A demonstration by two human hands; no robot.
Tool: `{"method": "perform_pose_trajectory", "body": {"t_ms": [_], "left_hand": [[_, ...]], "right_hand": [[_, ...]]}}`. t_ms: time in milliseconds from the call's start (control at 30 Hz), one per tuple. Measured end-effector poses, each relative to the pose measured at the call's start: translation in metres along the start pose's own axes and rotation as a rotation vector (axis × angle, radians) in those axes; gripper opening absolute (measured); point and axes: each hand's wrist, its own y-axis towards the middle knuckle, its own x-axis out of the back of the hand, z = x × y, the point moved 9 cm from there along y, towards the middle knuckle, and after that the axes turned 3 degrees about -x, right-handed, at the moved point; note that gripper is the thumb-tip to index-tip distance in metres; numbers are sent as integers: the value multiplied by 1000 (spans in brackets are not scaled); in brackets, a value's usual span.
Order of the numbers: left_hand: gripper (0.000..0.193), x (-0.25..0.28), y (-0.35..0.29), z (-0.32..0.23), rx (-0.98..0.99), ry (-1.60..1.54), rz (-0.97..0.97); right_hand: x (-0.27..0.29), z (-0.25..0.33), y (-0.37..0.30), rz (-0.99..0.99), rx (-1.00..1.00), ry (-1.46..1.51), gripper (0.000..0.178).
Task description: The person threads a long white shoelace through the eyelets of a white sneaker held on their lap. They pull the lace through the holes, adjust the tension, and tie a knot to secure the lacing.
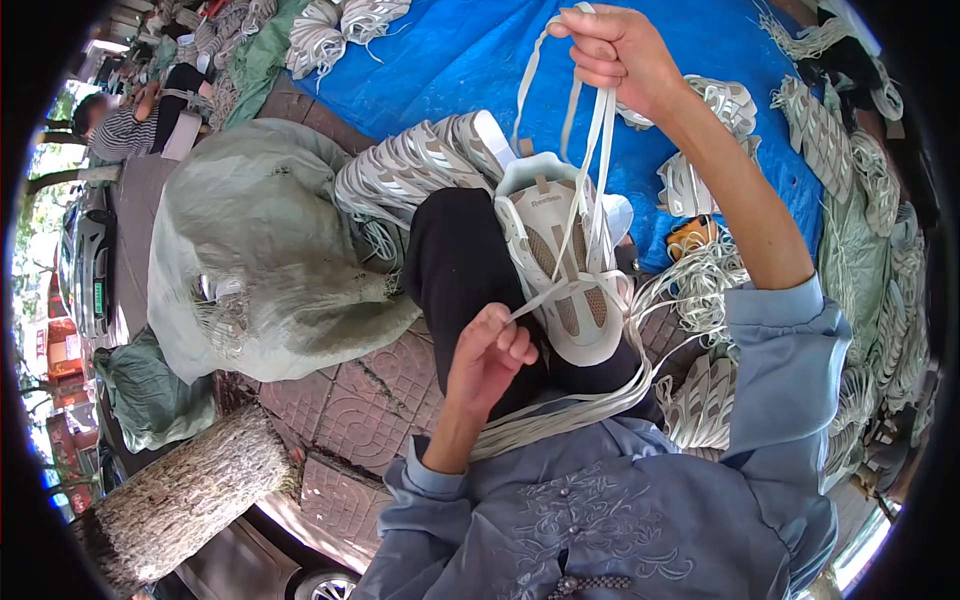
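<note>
A white and beige shoe upper (583, 335), with tan mesh and no visible sole, lies across my black-trousered knees (455, 270). My right hand (618, 55) is raised high above it, fingers closed on a pale flat shoelace (606, 130) that runs down to the upper in long strands. Near the upper's toe, my left hand (488, 350) pinches another stretch of lace, pulled out to the left. The strands cross over the middle of the upper. More loose laces (570, 405) trail over my lap.
Beside my left knee is a stack of similar uppers (430, 160), next to a large pale sack (250, 250). A blue tarp (450, 75) spreads ahead. Tangled laces (708, 285) and more uppers (700, 400) lie to the right. A tree trunk (190, 490) stands lower left; another person (130, 130) sits far left.
</note>
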Motion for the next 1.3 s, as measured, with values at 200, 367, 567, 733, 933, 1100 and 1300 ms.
{"method": "perform_pose_trajectory", "body": {"t_ms": [200,367,567,733,933,1100,1300], "left_hand": [[8,13,-41,-74,-244,1090,-518],[17,-42,-17,-31,-496,2127,-242],[13,-33,3,-2,-504,2531,-180],[11,-11,-14,-41,-459,1934,-464],[23,18,-17,-35,-356,673,-421],[28,-6,3,-13,-230,-154,76],[31,2,-3,-20,-292,68,64]], "right_hand": [[-6,0,-7,26,1,8,18],[-22,0,-12,48,3,-19,18],[-17,-3,-24,-19,-25,-140,18],[-10,0,-26,-12,89,-237,22],[-9,-2,-28,-25,93,-224,22],[-14,-6,-31,12,88,-109,23],[-23,4,-33,44,75,-66,23]]}}
